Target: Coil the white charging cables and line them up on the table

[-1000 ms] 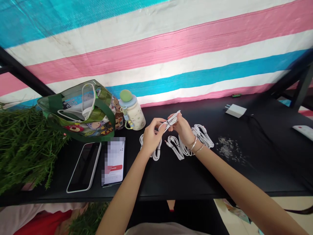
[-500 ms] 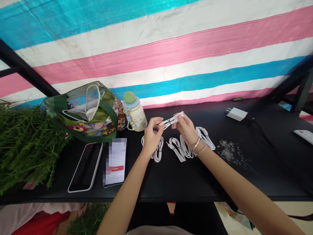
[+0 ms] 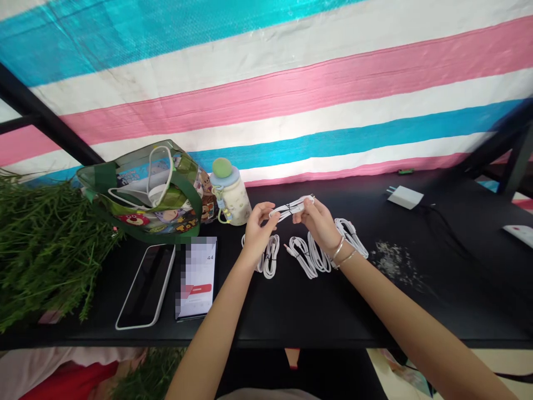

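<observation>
Left hand (image 3: 259, 230) pinches the looped end of the cable (image 3: 295, 208) between thumb and fingers. Right hand (image 3: 320, 222) pinches the opposite end, with the connector (image 3: 312, 196) projecting past its fingertips. Position of the cable: between the two hands, raised above the table (image 3: 300, 314). A black tie (image 3: 287, 208) binds it near the middle.

Change noted: over the last second the right hand has shifted outward from the left, and the cable now lies flatter, its tie and strands more exposed between the hands. Effect, as judged: the bundle is supported at both ends and its binding is accessible to view; the tie appears fastened.

Surrounding items: the left coils (image 3: 271, 258) rest below the left hand and are partly hidden by it. The middle coils (image 3: 303, 256) lie nearer the wearer than the right hand, in front of it. The right coil (image 3: 351, 239) sits just beside the right wrist, on its outer side. The bottle (image 3: 235, 204) stands beyond and left of the left hand. The adapter (image 3: 405, 197) lies well to the right of the right hand.
</observation>
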Demonstrator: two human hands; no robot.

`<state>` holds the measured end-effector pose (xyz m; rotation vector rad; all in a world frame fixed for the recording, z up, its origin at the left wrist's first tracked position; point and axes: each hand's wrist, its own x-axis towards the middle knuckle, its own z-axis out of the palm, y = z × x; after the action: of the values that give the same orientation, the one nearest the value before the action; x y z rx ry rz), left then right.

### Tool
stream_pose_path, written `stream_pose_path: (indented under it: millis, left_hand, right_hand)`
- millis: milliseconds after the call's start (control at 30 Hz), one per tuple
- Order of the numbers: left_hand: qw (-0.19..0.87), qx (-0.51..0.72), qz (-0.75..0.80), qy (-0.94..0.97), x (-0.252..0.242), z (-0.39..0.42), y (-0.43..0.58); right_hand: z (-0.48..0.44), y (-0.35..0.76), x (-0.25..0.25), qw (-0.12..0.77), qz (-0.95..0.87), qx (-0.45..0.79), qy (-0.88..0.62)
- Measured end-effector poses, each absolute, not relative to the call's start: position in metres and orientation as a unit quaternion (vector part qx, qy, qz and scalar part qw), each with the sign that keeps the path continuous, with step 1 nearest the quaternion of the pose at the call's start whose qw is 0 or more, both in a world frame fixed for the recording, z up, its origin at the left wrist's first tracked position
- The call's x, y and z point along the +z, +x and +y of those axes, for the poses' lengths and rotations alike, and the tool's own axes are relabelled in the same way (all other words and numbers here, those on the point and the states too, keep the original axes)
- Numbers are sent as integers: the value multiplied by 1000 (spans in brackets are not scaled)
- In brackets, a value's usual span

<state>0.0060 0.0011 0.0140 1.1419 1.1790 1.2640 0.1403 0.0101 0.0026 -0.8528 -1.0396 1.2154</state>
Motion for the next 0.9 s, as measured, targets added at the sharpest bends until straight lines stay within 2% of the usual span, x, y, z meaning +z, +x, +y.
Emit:
stream_pose_path:
  millis: [433, 900]
  left_hand:
    - [538, 544, 444, 466, 12, 1, 5]
    - [523, 492, 441, 539, 13, -2, 2]
  right_hand:
    - [9, 141, 5, 571, -423, 589, -385]
    - [8, 142, 5, 569, -451, 572, -382]
